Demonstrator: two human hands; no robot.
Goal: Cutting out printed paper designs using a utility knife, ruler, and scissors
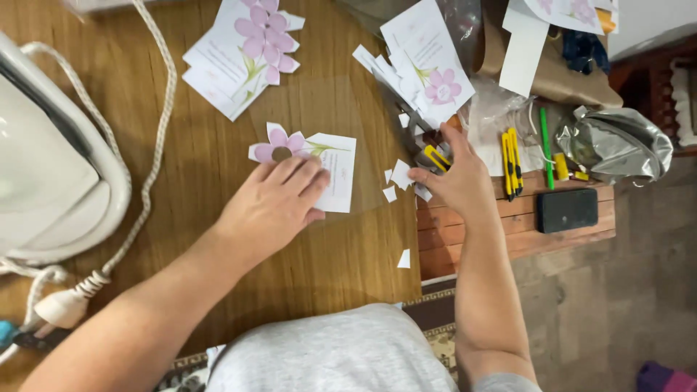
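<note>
My left hand [274,203] lies flat, fingers together, pressing on a white card with a pink paper flower [328,161] on the wooden table [218,276]. My right hand [451,178] reaches to the table's right edge, where its fingers close around a yellow-and-black tool [435,157], seemingly scissors or a cutter; its exact kind is hidden by the hand. Small white paper scraps [398,178] lie between the two hands.
Two stacks of flower cards [243,54] [428,65] lie farther back. A white appliance [51,160] with a braided cord [156,138] and plug [65,305] fills the left. On the slatted side table [523,232]: yellow cutters [511,163], green pen [546,145], dark phone [566,210], silver bag [613,145].
</note>
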